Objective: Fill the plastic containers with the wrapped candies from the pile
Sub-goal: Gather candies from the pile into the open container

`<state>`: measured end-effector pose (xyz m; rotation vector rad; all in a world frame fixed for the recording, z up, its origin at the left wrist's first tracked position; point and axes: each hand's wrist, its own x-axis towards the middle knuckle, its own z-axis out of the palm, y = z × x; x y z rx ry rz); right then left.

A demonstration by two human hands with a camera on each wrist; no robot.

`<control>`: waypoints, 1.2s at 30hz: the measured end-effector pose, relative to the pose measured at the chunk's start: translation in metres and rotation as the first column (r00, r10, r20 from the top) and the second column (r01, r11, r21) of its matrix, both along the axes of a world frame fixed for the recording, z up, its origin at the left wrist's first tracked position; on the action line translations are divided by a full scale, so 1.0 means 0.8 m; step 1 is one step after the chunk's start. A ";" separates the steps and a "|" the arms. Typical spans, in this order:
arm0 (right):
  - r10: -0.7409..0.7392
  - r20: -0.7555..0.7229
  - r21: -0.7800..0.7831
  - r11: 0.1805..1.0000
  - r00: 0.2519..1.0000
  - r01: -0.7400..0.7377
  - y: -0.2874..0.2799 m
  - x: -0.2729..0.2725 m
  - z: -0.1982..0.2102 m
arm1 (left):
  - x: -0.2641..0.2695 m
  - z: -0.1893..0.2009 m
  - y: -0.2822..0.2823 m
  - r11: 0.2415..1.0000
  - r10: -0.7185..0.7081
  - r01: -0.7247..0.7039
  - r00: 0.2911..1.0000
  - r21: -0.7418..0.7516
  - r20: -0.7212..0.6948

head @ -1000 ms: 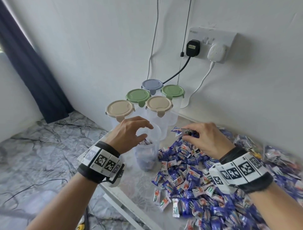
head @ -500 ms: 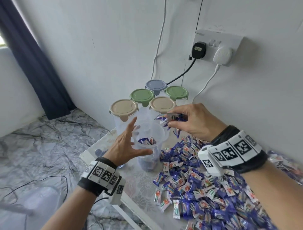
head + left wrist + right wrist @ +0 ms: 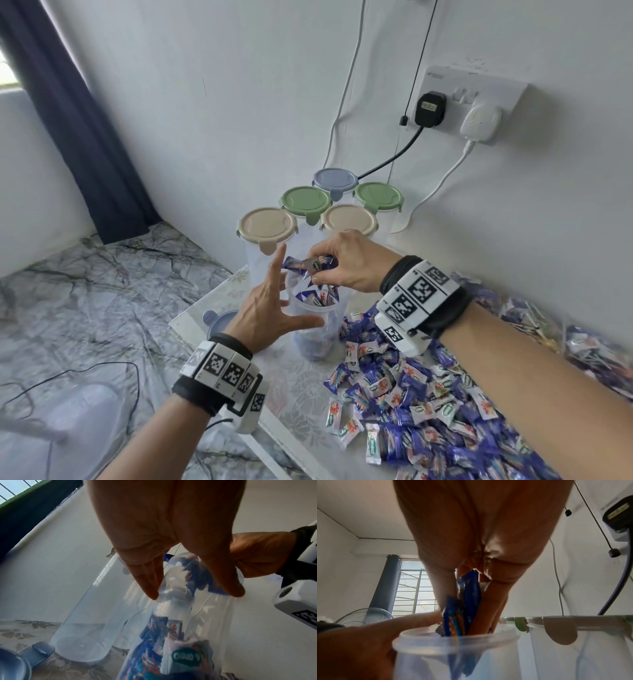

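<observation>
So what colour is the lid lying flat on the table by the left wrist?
Blue-grey lid, clearest in the head view.

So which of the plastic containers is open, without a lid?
The clear container nearest the person, between the two hands and partly filled with candies. The five behind it all wear lids: two beige, two green, one blue-grey.
</observation>
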<state>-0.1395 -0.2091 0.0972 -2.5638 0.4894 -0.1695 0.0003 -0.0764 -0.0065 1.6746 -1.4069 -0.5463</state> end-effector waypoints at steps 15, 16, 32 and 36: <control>-0.016 -0.006 -0.037 0.999 1.000 0.016 0.005 -0.013 -0.018 | 0.001 0.002 0.002 1.000 -0.002 0.002 1.000 0.024 0.024; -0.022 0.016 -0.048 0.999 1.000 0.023 0.005 -0.015 -0.018 | 0.001 0.002 0.002 1.000 -0.003 0.002 1.000 0.022 0.030; -0.418 0.161 -0.053 0.901 0.894 0.431 -0.010 -0.176 -0.057 | -0.078 0.050 0.005 0.956 0.026 0.094 0.918 -0.280 0.396; -0.529 0.023 -0.105 0.843 0.848 0.528 -0.006 -0.245 -0.071 | -0.127 0.054 -0.015 0.935 -0.101 0.223 0.913 -0.277 0.395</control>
